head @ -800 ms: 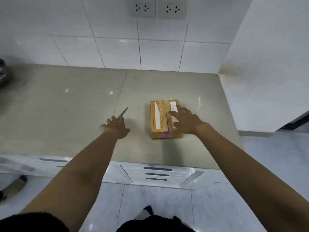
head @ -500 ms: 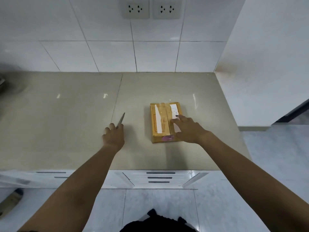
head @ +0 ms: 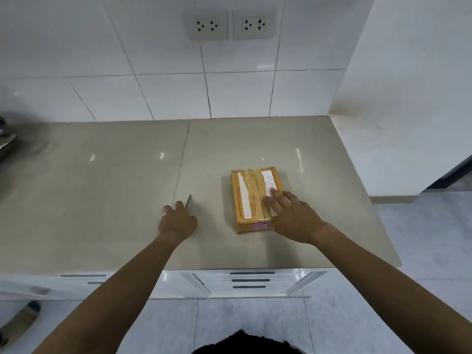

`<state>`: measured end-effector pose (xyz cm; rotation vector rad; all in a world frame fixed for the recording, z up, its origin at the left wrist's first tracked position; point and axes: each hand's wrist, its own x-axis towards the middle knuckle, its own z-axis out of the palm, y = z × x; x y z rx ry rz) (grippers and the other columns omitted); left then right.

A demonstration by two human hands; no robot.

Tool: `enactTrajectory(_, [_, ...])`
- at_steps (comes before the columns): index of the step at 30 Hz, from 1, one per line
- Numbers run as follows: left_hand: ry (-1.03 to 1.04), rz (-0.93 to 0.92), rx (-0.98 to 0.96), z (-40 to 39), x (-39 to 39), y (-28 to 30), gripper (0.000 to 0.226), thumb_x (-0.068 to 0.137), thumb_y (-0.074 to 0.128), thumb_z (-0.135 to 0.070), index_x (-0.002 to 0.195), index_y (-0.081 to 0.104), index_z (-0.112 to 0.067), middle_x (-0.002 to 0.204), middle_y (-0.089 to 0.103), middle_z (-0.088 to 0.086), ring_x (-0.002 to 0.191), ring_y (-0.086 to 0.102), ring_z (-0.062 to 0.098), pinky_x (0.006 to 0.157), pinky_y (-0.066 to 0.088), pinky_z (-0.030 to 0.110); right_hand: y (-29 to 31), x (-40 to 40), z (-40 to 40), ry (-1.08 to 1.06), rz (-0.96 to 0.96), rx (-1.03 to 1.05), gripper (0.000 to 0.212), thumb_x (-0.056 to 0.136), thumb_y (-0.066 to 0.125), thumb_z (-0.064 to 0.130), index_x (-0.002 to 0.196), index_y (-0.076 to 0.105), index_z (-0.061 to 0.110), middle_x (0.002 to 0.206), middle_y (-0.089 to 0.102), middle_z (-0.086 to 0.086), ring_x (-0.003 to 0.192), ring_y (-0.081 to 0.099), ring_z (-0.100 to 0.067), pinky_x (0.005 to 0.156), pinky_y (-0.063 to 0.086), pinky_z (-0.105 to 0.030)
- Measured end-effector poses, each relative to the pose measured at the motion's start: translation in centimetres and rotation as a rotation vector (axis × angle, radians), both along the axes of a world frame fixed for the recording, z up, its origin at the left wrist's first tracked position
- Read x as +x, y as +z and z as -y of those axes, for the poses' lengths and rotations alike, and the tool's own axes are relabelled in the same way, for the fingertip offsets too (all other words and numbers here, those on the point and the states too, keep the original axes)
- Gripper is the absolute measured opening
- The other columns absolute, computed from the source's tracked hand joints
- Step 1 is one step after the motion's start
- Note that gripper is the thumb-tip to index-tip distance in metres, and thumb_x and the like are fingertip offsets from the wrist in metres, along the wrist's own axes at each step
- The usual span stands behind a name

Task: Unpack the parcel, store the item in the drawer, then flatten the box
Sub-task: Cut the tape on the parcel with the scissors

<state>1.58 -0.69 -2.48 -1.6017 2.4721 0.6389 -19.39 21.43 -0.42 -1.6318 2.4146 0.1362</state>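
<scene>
I stand at a glossy beige counter [head: 102, 200] against a white tiled wall with two sockets [head: 231, 25], white drawers [head: 252, 279] just below the near edge. The parcel [head: 249, 200], a small flat brown cardboard box taped shut, lies on the right half of the counter, well in from every edge, its long side running near to far. It looks light and fairly stiff to me, with shiny tape [head: 252, 198] along the centre seam that I judge slick under the fingers, so on this polished top it could skate if pushed sideways. I would pin it from above and later lift it by its long edges. My right hand [head: 293, 215] rests spread and flat on the parcel's near right part, fingers pointing far and left across the white label [head: 269, 183], holding nothing but pressing the box down. My left hand [head: 177, 222] sits on the counter to the left of the parcel, apart from it, curled around a thin metal blade [head: 188, 201] whose tip points far; whether it is a knife or scissors I cannot tell. The box is not yet opened.
</scene>
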Motion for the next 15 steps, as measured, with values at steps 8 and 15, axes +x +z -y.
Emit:
enactTrajectory(8, [-0.608,-0.477,0.004,-1.2,2.0,4.7,0.024,0.097,0.049,-0.028,0.117,0.058,-0.036,0.1,0.068,-0.014,0.083,0.066,0.012,0.074,0.055,0.032,0.2,0.3,0.6,-0.003,-0.045,-0.065,0.072,0.09,0.047,0.058,0.147,0.016,0.026,0.156,0.023,-0.011,0.136,0.031,-0.038,0.098,0.044,-0.055])
enactTrajectory(15, [-1.034,0.023,-0.27,-2.7,0.7,5.3,0.034,0.098,0.039,-0.045,0.087,0.058,-0.019,0.079,0.067,-0.001,0.072,0.061,0.019,0.057,0.036,0.026,1.3,-0.3,2.0,0.015,-0.079,-0.004,0.087,0.078,0.054,0.071,0.147,0.017,0.034,0.148,0.028,-0.011,0.126,0.035,-0.035,0.094,0.044,-0.052])
